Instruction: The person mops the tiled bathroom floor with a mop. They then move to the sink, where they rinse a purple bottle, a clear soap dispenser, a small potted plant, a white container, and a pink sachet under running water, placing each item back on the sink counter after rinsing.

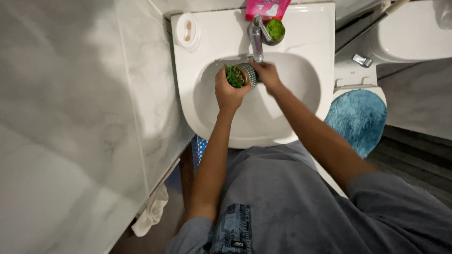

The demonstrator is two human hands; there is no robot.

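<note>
Over the bowl of a white sink point(301, 42), both hands hold a small potted plant point(241, 75) tipped on its side, just below the spout of the chrome tap point(256, 40). The left hand point(229, 91) is wrapped around the leafy green end, fingers closed on it, while the right hand point(266, 74) grips the patterned pot from the far right side. The plant sits in the far part of the basin, close under the tap, so the spout hangs directly above it and crowds the space over the pot. On the sink's far rim, just right of the tap, rests a round green scrubber point(276, 29), and behind it a pink packet point(267, 8) leans at the wall. A white soap dish point(187, 30) sits at the far left corner of the rim. To the left runs a marbled white wall point(70, 117), with a pale cloth point(151, 211) hanging low near it. To the right stands a toilet point(400, 33) with a fluffy blue lid cover point(358, 117).
</note>
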